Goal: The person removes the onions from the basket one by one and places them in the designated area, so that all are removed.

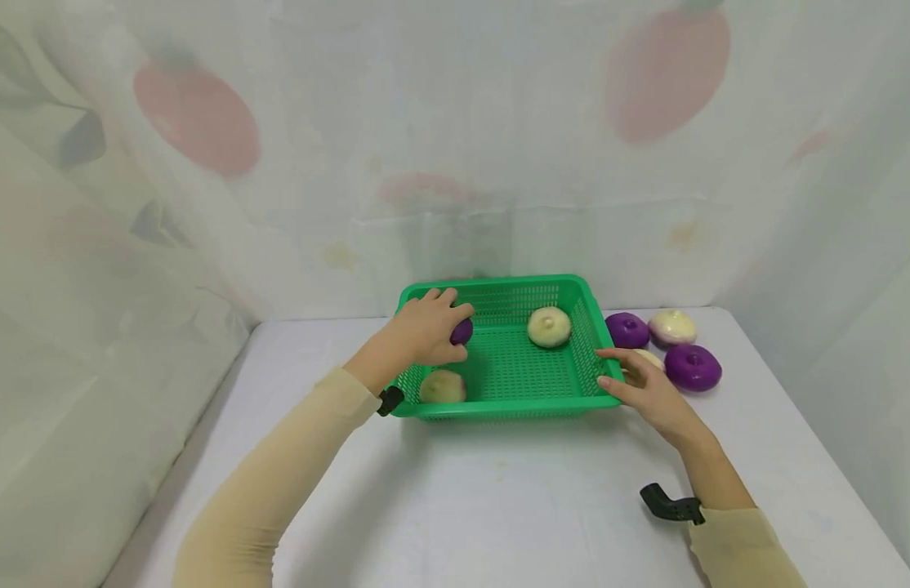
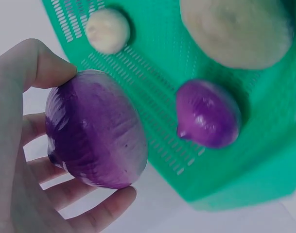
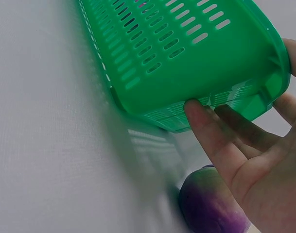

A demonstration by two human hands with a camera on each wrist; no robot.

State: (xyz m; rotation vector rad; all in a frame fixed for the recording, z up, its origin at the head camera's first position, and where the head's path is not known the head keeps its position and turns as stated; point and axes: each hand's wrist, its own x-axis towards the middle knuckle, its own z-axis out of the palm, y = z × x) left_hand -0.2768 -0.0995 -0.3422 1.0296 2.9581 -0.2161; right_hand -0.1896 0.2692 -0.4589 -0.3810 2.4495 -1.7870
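Purple onion (image 2: 94, 130): pinched in left hand (image 1: 426, 331) over basket (image 1: 573, 287), far-left corner. Right hand (image 1: 649, 390), fingers straight, steadies near-right rim. Step judged: placing; next move calls for lowering and release.

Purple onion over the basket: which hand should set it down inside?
Left. The left hand already grips the purple onion above the green basket. The right hand has straight fingers against the basket's outer wall, probably best kept steadying it.

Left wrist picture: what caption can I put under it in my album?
A left hand holds a purple onion over a green basket with pale onions inside.
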